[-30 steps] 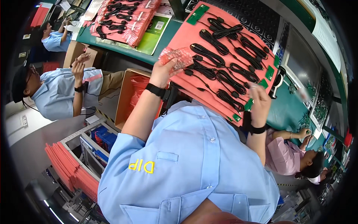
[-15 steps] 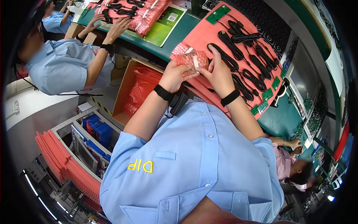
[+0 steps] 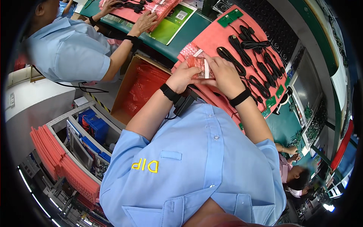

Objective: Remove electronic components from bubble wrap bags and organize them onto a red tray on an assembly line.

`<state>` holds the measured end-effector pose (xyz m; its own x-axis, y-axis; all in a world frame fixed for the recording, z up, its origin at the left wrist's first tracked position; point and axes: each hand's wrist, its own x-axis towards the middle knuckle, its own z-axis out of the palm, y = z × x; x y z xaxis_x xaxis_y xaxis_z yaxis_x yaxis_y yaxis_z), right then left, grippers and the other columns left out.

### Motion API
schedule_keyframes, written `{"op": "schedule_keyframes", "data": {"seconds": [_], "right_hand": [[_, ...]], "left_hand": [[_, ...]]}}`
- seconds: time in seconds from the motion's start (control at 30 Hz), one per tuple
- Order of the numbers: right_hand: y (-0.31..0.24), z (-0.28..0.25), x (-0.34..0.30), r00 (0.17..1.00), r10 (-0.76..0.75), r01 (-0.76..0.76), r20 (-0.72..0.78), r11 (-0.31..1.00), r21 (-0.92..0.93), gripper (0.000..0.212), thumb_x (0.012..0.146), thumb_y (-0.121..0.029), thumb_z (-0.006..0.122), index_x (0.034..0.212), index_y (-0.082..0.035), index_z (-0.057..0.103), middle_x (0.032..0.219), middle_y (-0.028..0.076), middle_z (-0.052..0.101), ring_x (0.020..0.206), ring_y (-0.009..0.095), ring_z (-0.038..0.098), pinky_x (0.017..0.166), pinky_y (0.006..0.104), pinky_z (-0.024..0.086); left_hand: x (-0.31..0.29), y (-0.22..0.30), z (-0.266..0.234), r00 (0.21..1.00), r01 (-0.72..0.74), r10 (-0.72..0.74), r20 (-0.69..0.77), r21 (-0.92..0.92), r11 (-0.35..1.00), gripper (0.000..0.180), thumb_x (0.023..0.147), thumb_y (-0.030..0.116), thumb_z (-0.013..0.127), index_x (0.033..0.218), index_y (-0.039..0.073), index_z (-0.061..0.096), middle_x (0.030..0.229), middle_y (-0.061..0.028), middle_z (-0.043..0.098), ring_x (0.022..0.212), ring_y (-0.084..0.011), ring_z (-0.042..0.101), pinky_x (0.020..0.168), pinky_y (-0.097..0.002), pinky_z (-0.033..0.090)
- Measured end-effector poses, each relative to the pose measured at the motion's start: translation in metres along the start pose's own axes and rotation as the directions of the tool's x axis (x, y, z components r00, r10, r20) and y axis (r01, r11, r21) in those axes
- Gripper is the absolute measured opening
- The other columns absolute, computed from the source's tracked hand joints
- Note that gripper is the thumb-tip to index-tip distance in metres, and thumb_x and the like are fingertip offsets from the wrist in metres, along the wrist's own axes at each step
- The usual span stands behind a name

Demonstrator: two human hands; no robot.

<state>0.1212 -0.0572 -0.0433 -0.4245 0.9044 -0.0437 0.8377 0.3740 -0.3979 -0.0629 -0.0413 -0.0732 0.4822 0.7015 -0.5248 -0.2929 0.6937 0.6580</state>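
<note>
My left hand (image 3: 180, 78) grips the left side of a small pink bubble-wrap packet (image 3: 197, 63), thumb on top. My right hand (image 3: 227, 76) closes over its right side, fingers along a white tape strip (image 3: 206, 70) on the packet. What is inside cannot be made out. Just beyond lies another piece of pink bubble wrap (image 3: 188, 50) with white tape, at the left edge of a pink foam sheet (image 3: 210, 36). On the sheet, right of my hands, rest several coiled black cables (image 3: 240, 51) and green circuit boards (image 3: 229, 18).
An open cardboard box (image 3: 124, 85) of red bubble bags stands left of my hands. At the left, a co-worker's hand (image 3: 145, 22) touches another bubble-wrap stack beside a green printed sheet (image 3: 172, 26). A grey rack (image 3: 72, 113) with pink foam sheets (image 3: 56, 151) stands lower left.
My right hand has come down over the packet, its fingers now along the tape strip. The co-worker at the left has leaned closer, one hand shifting onto the bubble-wrap stack's edge.
</note>
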Motion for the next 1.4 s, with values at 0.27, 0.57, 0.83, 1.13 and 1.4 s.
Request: {"op": "schedule_keyframes", "data": {"seconds": [0.27,0.57,0.83,1.13,1.4], "right_hand": [[0.010,0.010,0.014,0.999,-0.043,0.026,0.032,0.912,0.410,0.040,0.077,-0.018,0.070,0.111,-0.003,0.054,0.099,0.015,0.058,0.097,0.028,0.054,0.083,0.0357,0.044],[0.016,0.052,0.048,0.952,0.307,-0.291,-0.018,0.918,0.269,0.034,0.083,-0.013,0.065,0.113,0.000,0.055,0.099,0.011,0.059,0.091,0.019,0.058,0.078,0.0283,0.047],[-0.011,0.005,0.044,0.942,0.323,-0.267,-0.087,0.884,0.385,0.036,0.086,-0.012,0.063,0.120,-0.002,0.055,0.106,0.006,0.060,0.091,0.012,0.059,0.080,0.0227,0.046],[0.105,-0.044,0.109,0.802,0.543,-0.471,-0.248,0.831,0.296,0.024,0.081,-0.024,0.067,0.095,-0.005,0.068,0.092,0.010,0.066,0.083,0.020,0.063,0.074,0.0286,0.047],[0.145,0.004,0.119,0.854,0.375,-0.436,-0.361,0.894,-0.103,0.021,0.080,-0.024,0.068,0.088,-0.005,0.067,0.093,0.010,0.064,0.083,0.028,0.061,0.075,0.0346,0.047]], "left_hand": [[-0.003,-0.023,-0.017,0.918,-0.330,0.276,0.285,0.166,0.929,0.039,0.082,0.005,0.060,0.118,0.003,0.045,0.109,-0.0093,0.059,0.096,-0.0193,0.061,0.083,-0.0315,0.051],[-0.018,-0.033,-0.095,0.709,-0.436,0.577,-0.405,0.391,0.810,0.026,0.080,0.000,0.062,0.104,0.002,0.051,0.092,-0.0095,0.061,0.089,-0.0151,0.061,0.075,-0.0280,0.050],[0.034,-0.166,-0.319,0.289,0.505,0.081,-0.954,0.224,0.834,0.039,0.067,0.023,0.078,0.097,0.002,0.063,0.096,-0.0163,0.066,0.089,-0.0242,0.063,0.079,-0.0345,0.050],[-0.011,-0.147,-0.334,0.141,0.058,0.130,-0.981,0.139,0.989,0.014,0.073,0.011,0.059,0.076,-0.003,0.057,0.071,-0.0071,0.059,0.063,-0.0175,0.052,0.059,-0.0340,0.045],[-0.056,-0.065,-0.221,0.341,-0.485,0.292,-0.894,0.099,0.869,0.016,0.080,0.002,0.052,0.095,-0.001,0.056,0.084,-0.0051,0.060,0.074,-0.0161,0.057,0.071,-0.0301,0.048]]}}
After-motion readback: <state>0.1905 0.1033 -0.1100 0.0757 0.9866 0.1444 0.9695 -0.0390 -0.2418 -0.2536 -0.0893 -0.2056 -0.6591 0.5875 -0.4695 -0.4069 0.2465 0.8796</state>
